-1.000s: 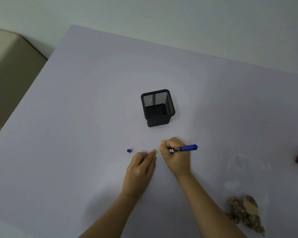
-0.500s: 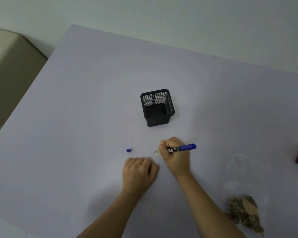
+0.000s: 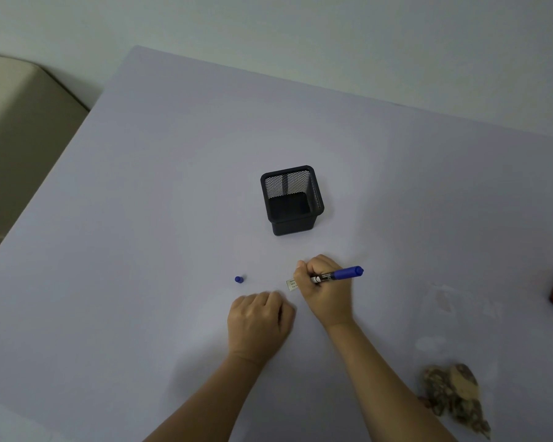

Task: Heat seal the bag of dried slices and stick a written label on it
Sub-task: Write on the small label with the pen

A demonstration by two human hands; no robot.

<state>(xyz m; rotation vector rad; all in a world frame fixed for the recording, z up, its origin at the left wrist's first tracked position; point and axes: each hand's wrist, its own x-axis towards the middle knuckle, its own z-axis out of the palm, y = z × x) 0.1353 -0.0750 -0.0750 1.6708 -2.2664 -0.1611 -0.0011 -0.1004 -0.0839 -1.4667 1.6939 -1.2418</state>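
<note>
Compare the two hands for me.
The right hand grips a blue marker; the left hand holds nothing visible. The right hand overlaps the label; the left hand lies clear of it, curled in a fist. Both rest on the table.

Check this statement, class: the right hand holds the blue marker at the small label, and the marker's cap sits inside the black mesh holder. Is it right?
Not quite. The cap lies on the table, apart from the mesh holder, as the head view shows. The right hand does hold the marker at the label.
</note>
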